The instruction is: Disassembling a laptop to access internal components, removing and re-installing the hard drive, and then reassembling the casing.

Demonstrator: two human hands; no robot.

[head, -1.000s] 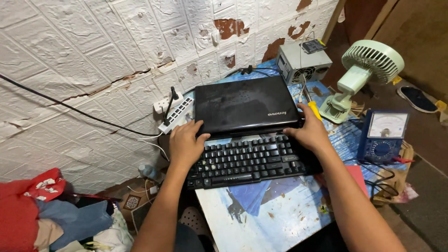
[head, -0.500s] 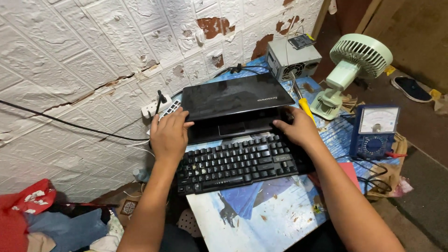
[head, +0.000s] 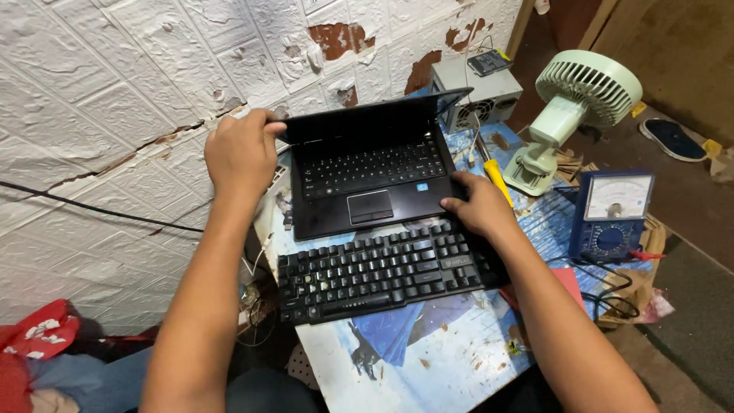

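Note:
A black laptop (head: 367, 187) lies on a small table with a blue-and-white cover (head: 428, 359), its lid raised toward the wall. My left hand (head: 238, 151) grips the lid's top left corner. My right hand (head: 475, 205) presses on the laptop base at its front right corner. A separate black keyboard (head: 378, 271) sits just in front of the laptop, touching my right hand's side.
A pale green desk fan (head: 573, 107) stands right of the laptop, with a yellow-handled screwdriver (head: 498, 182) beside it. A blue analog multimeter (head: 612, 214) and a grey power supply box (head: 478, 92) sit nearby. White textured wall (head: 115, 92) left; clothes (head: 34, 344) lie lower left.
The laptop lid, closed a second ago, has been lifted open. My left hand moved up with the lid's corner; my right hand stayed on the base.

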